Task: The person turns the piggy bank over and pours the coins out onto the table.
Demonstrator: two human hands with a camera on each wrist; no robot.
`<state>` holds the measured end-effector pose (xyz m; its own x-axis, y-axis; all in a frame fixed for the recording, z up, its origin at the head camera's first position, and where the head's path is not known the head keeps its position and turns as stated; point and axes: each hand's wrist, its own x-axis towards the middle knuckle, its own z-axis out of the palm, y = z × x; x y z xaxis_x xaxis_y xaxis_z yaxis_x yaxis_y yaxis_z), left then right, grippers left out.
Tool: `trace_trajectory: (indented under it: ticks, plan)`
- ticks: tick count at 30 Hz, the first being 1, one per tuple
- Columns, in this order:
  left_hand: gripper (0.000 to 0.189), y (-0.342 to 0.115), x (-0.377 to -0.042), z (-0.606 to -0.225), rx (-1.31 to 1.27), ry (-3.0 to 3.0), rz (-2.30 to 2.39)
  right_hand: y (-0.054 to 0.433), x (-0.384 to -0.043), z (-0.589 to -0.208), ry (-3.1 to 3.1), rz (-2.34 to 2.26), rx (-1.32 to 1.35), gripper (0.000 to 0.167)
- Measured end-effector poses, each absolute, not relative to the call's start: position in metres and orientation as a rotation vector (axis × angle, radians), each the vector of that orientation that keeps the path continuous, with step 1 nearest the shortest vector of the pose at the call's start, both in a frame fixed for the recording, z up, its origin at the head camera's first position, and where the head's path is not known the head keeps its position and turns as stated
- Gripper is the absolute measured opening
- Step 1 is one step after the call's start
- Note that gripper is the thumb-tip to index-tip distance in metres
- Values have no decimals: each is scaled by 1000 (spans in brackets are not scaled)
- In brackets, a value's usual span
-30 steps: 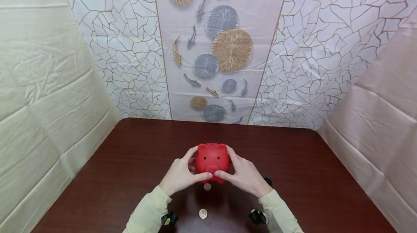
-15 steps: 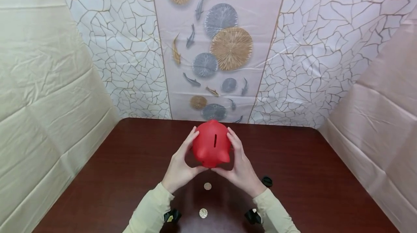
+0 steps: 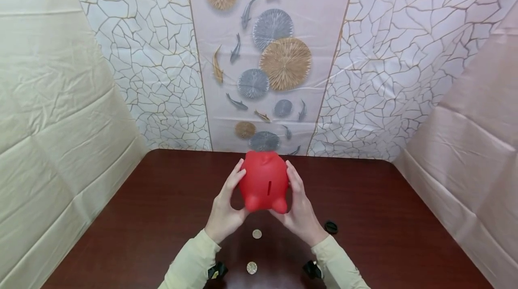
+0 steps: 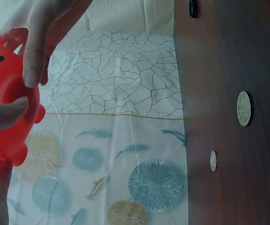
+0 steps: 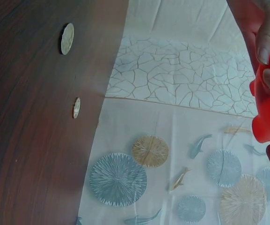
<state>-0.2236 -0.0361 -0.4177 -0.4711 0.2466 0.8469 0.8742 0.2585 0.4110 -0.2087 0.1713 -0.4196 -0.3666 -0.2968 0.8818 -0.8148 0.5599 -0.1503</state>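
A red piggy bank point(image 3: 264, 181) is held up above the dark table, its coin slot turned toward the head camera and its ears at the lower side. My left hand point(image 3: 224, 210) grips its left side, fingers along the flank and thumb underneath. On the other side my right hand point(image 3: 301, 210) holds it the same way. The left wrist view shows the pig's face with a black eye on the piggy bank point(image 4: 3, 93), with both thumbs near the snout. Below, on the table, lie a small coin point(image 3: 256, 234) and a larger coin point(image 3: 252, 268).
A round black cap-like piece point(image 3: 331, 227) lies on the table point(image 3: 384, 217) beside my right wrist. A patterned cloth point(image 3: 283, 64) with fish and discs hangs behind the table's far edge, and plain cloth walls point(image 3: 48, 122) close in both sides.
Both hands have raised the piggy bank and tipped it, so its slotted back faces the head camera instead of its face. The coins have stayed in place.
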Motion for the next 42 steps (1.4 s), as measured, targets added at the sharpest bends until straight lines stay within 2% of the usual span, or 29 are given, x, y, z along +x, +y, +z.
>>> trace_trajectory:
  ticks: [4,8,11,15,20,25,27,37,42]
  plan:
    - [97,-39,-226,-419,-1031,-1960,-1254,178,-208,-417,-2052,819,903,95]
    - [101,-40,-227,-424,-984,-2083,-1353,183,-203,-417,-2247,900,796,111]
    - [101,-41,-225,-426,-902,-2218,-1479,184,-201,-420,-2346,934,698,113]
    - [95,-41,-224,-427,-750,-2394,-1567,183,-201,-424,-2477,966,563,101]
    - [80,-39,-223,-426,-600,-2537,-1427,182,-200,-424,-2653,906,441,84]
    - [67,-37,-222,-424,-516,-2656,-1304,180,-199,-421,-2737,839,395,48]
    - [64,-36,-222,-424,-503,-2694,-1296,179,-199,-419,-2748,808,368,40]
    - [63,-37,-220,-427,-486,-2729,-1315,173,-199,-411,-2817,717,309,42]
    - [64,-39,-224,-430,-522,-2694,-1288,177,-201,-412,-2849,743,330,51]
